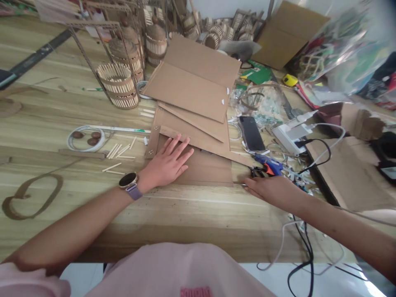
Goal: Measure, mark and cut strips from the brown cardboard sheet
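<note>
My left hand (168, 163) lies flat on a brown cardboard sheet (210, 167), fingers spread, its fingertips on a long cardboard strip (192, 142). My right hand (267, 189) rests low on the table just past the sheet's right edge. Its fingers are closed together, and a thin shiny tip shows at them; what they hold is mostly hidden. Close above that hand lie a blue glue gun (269, 164) and a dark-handled tool (256, 171) partly covered by it. A folded cardboard piece (192, 86) lies on top of the sheets at the back.
Small lantern-like stick baskets (119, 86) stand at the back left. Short wooden sticks (119, 150) and a white tape ring (86, 139) lie left of the cardboard. A phone (252, 134), a white power strip (292, 136), cables and a cardboard box (349, 173) occupy the right.
</note>
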Available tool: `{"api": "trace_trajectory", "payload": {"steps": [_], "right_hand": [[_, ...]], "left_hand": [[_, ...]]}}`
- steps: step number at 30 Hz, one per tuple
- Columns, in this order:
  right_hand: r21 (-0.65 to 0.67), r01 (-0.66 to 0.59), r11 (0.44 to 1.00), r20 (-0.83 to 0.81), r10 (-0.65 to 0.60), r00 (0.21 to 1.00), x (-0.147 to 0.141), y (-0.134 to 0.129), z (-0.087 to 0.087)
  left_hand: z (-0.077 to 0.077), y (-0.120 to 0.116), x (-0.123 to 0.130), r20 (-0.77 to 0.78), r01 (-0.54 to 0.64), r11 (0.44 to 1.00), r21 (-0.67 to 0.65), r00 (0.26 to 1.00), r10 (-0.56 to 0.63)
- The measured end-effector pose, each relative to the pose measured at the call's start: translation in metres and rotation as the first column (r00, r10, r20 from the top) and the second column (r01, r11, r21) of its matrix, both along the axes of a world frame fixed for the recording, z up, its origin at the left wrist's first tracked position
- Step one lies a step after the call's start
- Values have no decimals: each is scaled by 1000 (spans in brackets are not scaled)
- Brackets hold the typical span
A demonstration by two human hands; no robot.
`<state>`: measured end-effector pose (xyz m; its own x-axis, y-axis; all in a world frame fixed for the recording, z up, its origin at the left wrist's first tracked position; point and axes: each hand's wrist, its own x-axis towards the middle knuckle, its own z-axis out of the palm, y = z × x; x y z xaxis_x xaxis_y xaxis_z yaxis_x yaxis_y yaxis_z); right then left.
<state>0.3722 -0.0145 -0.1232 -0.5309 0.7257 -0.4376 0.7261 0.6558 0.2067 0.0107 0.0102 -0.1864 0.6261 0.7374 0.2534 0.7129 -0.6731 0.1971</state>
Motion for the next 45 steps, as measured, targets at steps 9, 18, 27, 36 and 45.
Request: {"api": "trace_trajectory", "payload": {"steps": [9, 18, 27, 36, 45], "right_hand": [[-6, -80, 997, 0, 80, 997, -35, -10, 19], [-2, -168, 986, -106, 167, 980, -153, 8, 2], [-38, -180, 983, -76, 177, 981, -155, 12, 6], [-67, -228, 971, -16, 227, 974, -164, 13, 6], [-106, -139, 985, 57, 145, 988, -125, 14, 12]], "left_hand": [[0, -1, 3, -7, -22, 999, 38, 1000, 23], [2, 0, 2, 13, -33, 999, -3, 999, 33], [4, -1, 2, -9, -24, 999, -23, 1000, 24], [3, 0, 3, -22, -23, 1000, -20, 1000, 22], [0, 1, -1, 1, 0, 1000, -2, 1000, 0]]}}
